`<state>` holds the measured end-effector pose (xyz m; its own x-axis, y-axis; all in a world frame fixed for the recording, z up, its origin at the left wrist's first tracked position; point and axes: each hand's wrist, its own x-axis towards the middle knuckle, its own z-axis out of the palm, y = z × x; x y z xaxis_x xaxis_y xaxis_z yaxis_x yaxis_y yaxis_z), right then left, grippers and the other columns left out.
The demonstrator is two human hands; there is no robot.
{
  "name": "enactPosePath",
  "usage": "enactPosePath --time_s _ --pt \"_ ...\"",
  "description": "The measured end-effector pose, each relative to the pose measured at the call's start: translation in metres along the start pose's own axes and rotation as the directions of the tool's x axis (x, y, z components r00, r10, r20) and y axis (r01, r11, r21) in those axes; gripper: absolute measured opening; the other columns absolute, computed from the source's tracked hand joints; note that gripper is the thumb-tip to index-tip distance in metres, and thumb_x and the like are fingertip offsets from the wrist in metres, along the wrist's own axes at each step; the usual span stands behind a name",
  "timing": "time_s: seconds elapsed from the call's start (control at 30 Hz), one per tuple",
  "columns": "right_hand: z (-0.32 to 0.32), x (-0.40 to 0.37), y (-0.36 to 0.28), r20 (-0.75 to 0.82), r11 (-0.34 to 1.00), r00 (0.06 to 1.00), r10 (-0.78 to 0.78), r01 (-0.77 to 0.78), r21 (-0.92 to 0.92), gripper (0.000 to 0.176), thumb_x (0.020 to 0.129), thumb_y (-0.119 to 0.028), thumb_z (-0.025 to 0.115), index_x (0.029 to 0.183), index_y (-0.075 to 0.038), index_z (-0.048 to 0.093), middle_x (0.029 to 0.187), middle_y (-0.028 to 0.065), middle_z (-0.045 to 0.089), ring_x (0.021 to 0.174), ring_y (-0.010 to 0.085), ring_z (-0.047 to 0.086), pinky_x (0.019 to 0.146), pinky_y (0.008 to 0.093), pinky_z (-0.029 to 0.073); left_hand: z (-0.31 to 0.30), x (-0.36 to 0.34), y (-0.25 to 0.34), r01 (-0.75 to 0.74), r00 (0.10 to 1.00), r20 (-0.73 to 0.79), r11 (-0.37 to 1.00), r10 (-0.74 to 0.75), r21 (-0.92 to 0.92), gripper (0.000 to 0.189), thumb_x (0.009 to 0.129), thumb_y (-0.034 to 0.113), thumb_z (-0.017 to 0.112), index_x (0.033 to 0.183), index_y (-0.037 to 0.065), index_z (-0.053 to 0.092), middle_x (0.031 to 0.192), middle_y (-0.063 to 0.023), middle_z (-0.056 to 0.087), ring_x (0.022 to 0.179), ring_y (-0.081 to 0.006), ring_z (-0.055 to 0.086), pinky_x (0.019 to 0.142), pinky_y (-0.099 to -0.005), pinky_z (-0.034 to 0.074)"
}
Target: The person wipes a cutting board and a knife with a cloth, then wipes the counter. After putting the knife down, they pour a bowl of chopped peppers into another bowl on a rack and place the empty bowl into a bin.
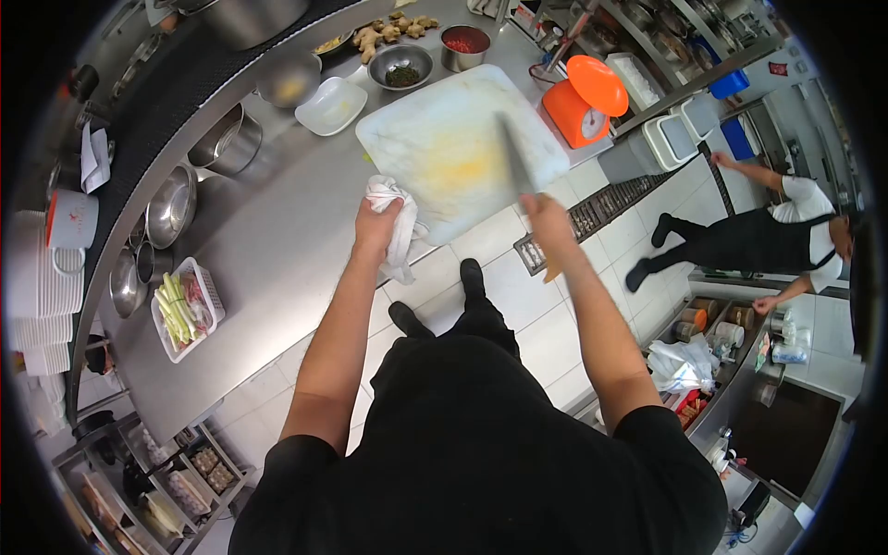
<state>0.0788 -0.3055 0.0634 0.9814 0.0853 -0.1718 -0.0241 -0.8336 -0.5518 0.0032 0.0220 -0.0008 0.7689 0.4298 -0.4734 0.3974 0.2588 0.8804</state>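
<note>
A white cloth (pixel 400 248) is bunched in my left hand (pixel 376 225), its loose end hanging below the fingers. That hand is at the near left corner of a large white cutting board (pixel 416 129), which has a yellow stain in its middle. My right hand (pixel 551 228) is closed around the handle of a kitchen knife (pixel 511 151). The blade points away from me over the right part of the board and looks slightly blurred. Below the right fist shows a small tan piece (pixel 553 268), partly hidden by the hand.
Behind the board stand a white dish (pixel 331 105), a metal bowl of dark green bits (pixel 400 67), a red-filled pot (pixel 464 46) and ginger (pixel 393 30). An orange scale (pixel 575 113) sits right. A basket of green stalks (pixel 188 310) is left. Another person (pixel 768 227) stands at far right.
</note>
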Motion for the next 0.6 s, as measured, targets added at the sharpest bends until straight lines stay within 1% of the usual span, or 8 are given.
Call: enactPosePath --time_s 0.07,0.2,0.3,0.4,0.43,0.47,0.5,0.6 --pt "-0.022 0.02 0.013 0.097 0.925 0.941 0.325 -0.337 0.174 0.05 0.103 -0.045 0.052 0.104 0.003 0.066 0.093 0.0262 0.071 0.071 0.0383 0.071 0.068 0.0481 0.056 0.0 -0.001 0.011 0.001 1.0 0.017 1.0 -0.001 0.02 0.053 0.089 0.019 0.078 0.13 -0.004 0.054 0.114 -0.0163 0.069 0.091 -0.0234 0.071 0.077 -0.0341 0.058" --pt "0.036 -0.002 -0.01 0.175 0.993 0.98 0.098 -0.107 0.045 0.048 0.102 -0.046 0.052 0.106 0.0 0.067 0.101 0.0255 0.071 0.089 0.0418 0.07 0.082 0.0504 0.054 0.003 -0.002 0.03 0.011 1.0 0.02 0.997 -0.013 0.081 0.052 0.09 0.022 0.077 0.128 -0.004 0.056 0.111 -0.0164 0.07 0.091 -0.0233 0.071 0.076 -0.0345 0.058" --pt "0.063 -0.05 -0.09 0.453 0.981 0.887 -0.094 0.16 -0.11 0.045 0.102 -0.045 0.051 0.108 -0.004 0.067 0.108 0.025 0.07 0.108 0.045 0.064 0.096 0.0522 0.049 0.002 -0.01 0.033 0.082 0.996 0.02 0.993 -0.084 0.081 0.052 0.09 0.024 0.077 0.128 -0.004 0.056 0.111 -0.0166 0.07 0.091 -0.0229 0.071 0.075 -0.0348 0.058" --pt "0.063 -0.039 -0.07 0.385 0.98 0.909 -0.163 0.196 -0.046 0.046 0.101 -0.046 0.052 0.109 -0.002 0.067 0.107 0.0256 0.07 0.108 0.045 0.064 0.096 0.0522 0.049 -0.001 -0.008 0.033 0.106 0.994 -0.001 0.993 -0.107 0.054 0.052 0.091 0.024 0.076 0.129 -0.005 0.055 0.112 -0.0169 0.069 0.09 -0.0226 0.071 0.075 -0.0352 0.058" --pt "0.043 -0.032 -0.058 0.275 0.993 0.956 -0.107 0.092 0.067 0.049 0.101 -0.048 0.054 0.108 -0.001 0.067 0.102 0.0245 0.071 0.094 0.0404 0.07 0.085 0.0495 0.055 -0.001 -0.006 0.03 0.11 0.994 -0.014 0.993 -0.11 0.039 0.052 0.091 0.023 0.076 0.129 -0.005 0.055 0.112 -0.0171 0.069 0.09 -0.0226 0.071 0.075 -0.0354 0.058" --pt "0.026 -0.012 -0.046 0.364 0.98 0.925 0.108 -0.16 0.117 0.053 0.101 -0.049 0.054 0.106 0.002 0.066 0.091 0.0219 0.072 0.07 0.0325 0.072 0.067 0.0445 0.058 0.0 -0.008 0.031 0.098 0.995 -0.003 0.995 -0.098 0.014 0.052 0.091 0.023 0.076 0.13 -0.005 0.054 0.112 -0.0169 0.069 0.09 -0.0226 0.071 0.075 -0.0354 0.058" --pt "0.016 0.005 -0.022 0.245 0.978 0.965 0.095 -0.136 0.157 0.054 0.102 -0.05 0.053 0.103 0.003 0.065 0.08 0.0184 0.07 0.053 0.0266 0.067 0.054 0.0397 0.056 0.002 -0.013 0.032 0.088 0.996 0.01 0.996 -0.088 -0.008 0.052 0.092 0.023 0.076 0.131 -0.004 0.054 0.113 -0.0166 0.069 0.09 -0.0226 0.071 0.075 -0.0355 0.058" --pt "0.006 0.037 -0.003 0.106 0.95 0.964 0.243 -0.259 0.176 0.052 0.103 -0.048 0.052 0.098 0.003 0.062 0.07 0.0142 0.064 0.056 0.0247 0.066 0.053 0.0387 0.055 0.003 -0.009 0.027 0.059 0.997 0.046 0.998 -0.058 -0.018 0.052 0.092 0.022 0.075 0.132 -0.003 0.053 0.113 -0.0156 0.069 0.09 -0.0222 0.07 0.075 -0.0351 0.058"
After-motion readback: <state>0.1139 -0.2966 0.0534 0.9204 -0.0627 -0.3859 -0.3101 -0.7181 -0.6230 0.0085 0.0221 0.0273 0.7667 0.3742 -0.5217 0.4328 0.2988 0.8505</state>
